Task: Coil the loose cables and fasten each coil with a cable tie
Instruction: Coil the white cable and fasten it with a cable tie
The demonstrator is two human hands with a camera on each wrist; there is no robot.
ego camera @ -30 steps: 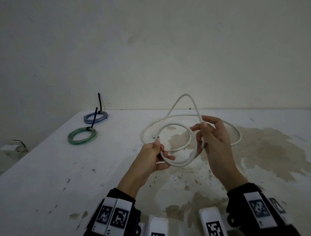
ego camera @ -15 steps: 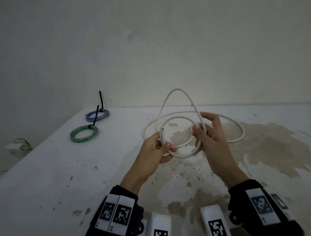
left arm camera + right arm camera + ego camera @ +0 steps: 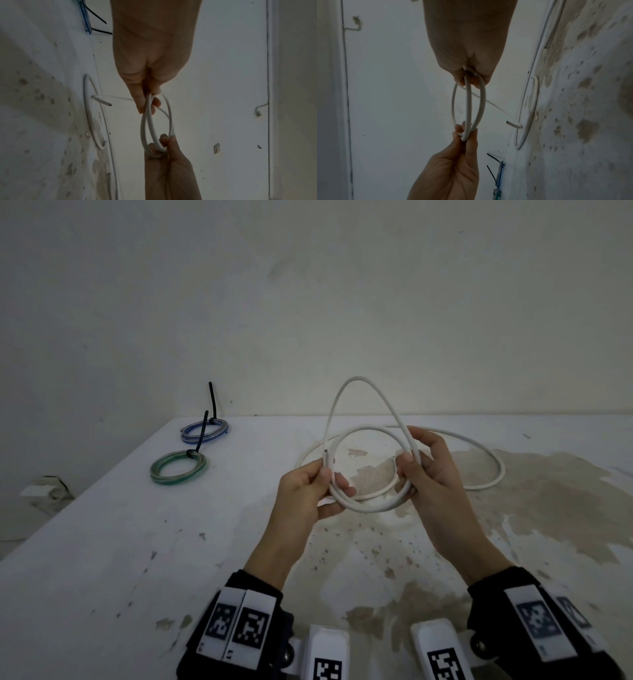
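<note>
A white cable (image 3: 371, 508) is partly coiled in the air above the table. My left hand (image 3: 332, 484) pinches the coil's left side, and the cut end sticks up just above the thumb. The right hand (image 3: 411, 463) grips the coil's right side, where a tall loop (image 3: 359, 380) rises behind it. The rest of the cable (image 3: 493, 460) lies in a wide curve on the table. The left wrist view shows my left hand (image 3: 145, 102) on the turns (image 3: 145, 132). In the right wrist view my right hand (image 3: 471, 79) holds them (image 3: 468, 105).
A green coil (image 3: 178, 481) and a blue coil (image 3: 202, 440) lie at the table's far left, each bound with a black cable tie (image 3: 200, 436) that sticks up. The white table (image 3: 102, 542) is stained brown at right. A wall stands right behind it.
Both hands have lifted the coil slightly. The cut end now stands upright in my left hand, and the right hand has drawn the tall loop in against the first turn.
</note>
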